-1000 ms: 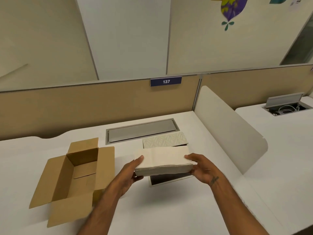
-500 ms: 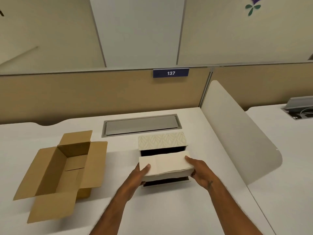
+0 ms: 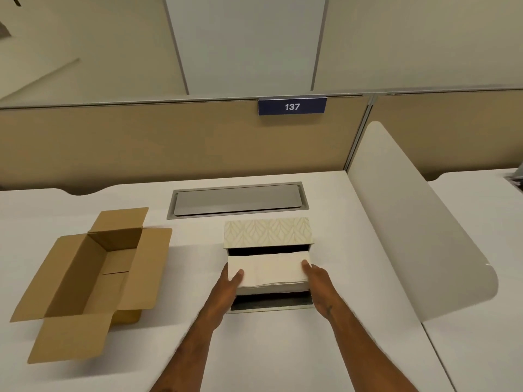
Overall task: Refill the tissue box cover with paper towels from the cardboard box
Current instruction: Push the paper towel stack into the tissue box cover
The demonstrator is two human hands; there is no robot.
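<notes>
A cream stack of paper towels point(image 3: 268, 270) is held at both ends, my left hand point(image 3: 227, 284) on its left end and my right hand point(image 3: 318, 281) on its right. The stack sits partly inside the tissue box cover point(image 3: 268, 233), a leaf-patterned box lying open toward me with a dark interior. The far edge of the stack is inside the opening; the near edge sticks out above the cover's dark lower panel point(image 3: 271, 304). The open cardboard box point(image 3: 93, 278) stands to the left, flaps spread, and looks empty inside.
A grey metal cable hatch point(image 3: 237, 200) is set into the white desk behind the cover. A tan partition with a sign reading 137 point(image 3: 292, 106) runs along the back. A curved white divider point(image 3: 418, 230) stands on the right.
Both hands have lowered the towel stack and pushed it away from me into the cover's opening. The camera has tilted downward and nearer.
</notes>
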